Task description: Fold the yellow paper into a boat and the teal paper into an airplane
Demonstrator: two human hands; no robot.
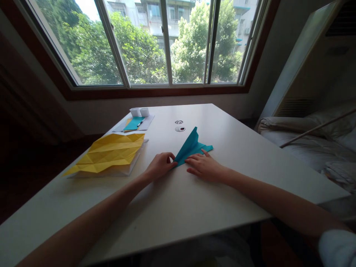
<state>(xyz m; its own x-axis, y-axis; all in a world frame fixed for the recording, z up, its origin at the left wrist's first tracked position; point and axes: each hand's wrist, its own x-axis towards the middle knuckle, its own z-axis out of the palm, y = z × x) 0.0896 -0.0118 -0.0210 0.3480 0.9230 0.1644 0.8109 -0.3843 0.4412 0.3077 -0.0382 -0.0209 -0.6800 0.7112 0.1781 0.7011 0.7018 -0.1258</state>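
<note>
A folded blue paper [191,144], pointed at its left end and with a flap standing up, lies on the white table [172,207]. Thumb and fingers of my left hand [162,165] pinch its pointed left end. My right hand [204,166] rests flat along the near edge of the paper, fingers stretched out and one finger raised a little. To the left of my left hand is a creased yellow paper [111,152], lying partly over white sheets [135,163].
At the table's far left stand two small white containers [139,112] by blue sheets [134,123] and a pen [140,122]. Two round black-and-white pieces [180,129] lie beyond the folded paper. A window [167,44] is behind the table, and a covered seat [300,137] stands right.
</note>
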